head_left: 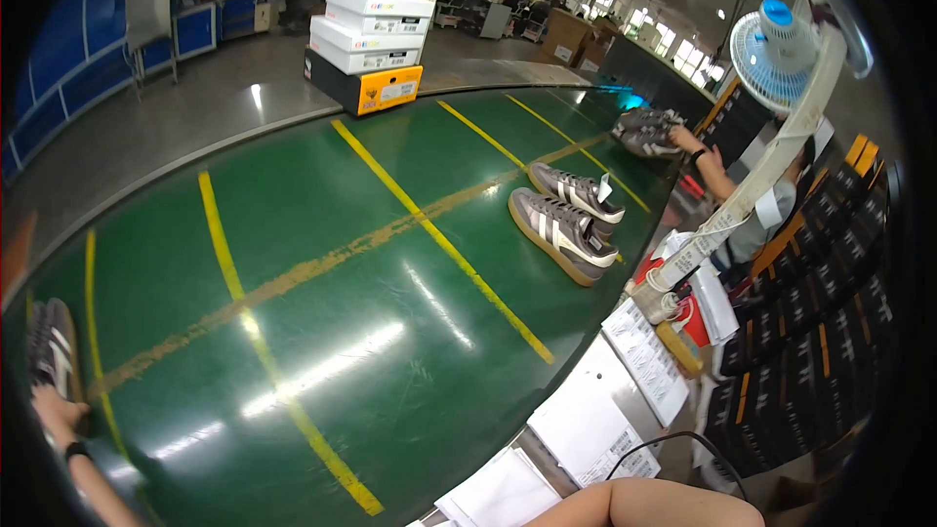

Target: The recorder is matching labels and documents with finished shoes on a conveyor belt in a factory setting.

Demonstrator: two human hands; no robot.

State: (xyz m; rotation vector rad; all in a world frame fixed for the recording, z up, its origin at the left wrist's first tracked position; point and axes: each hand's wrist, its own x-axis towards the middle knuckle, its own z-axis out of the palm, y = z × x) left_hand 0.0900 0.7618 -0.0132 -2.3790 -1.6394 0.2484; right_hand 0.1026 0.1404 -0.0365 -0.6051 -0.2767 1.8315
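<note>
At the far left edge, my left hand [61, 410], with a black band at the wrist, is closed on the near end of grey sneakers [61, 346] with pale stripes. The sneakers stand on a green conveyor belt [322, 273], and the picture's rim cuts them partly off. A bare bent arm [644, 506] comes in at the lower edge; my right hand is out of the picture. Right of the middle, a pair of grey sneakers [558, 232] with white stripes and gum soles rests on the belt, a white tag on the farther one.
Yellow lines cross the belt. White shoe boxes [376, 34] are stacked on an orange-and-black box [386, 90] at the far edge. A co-worker's hand [686, 140] touches other sneakers [644, 132]. Label sheets [644, 356], a post with a fan [776, 54], and black boxes [800, 351] stand right.
</note>
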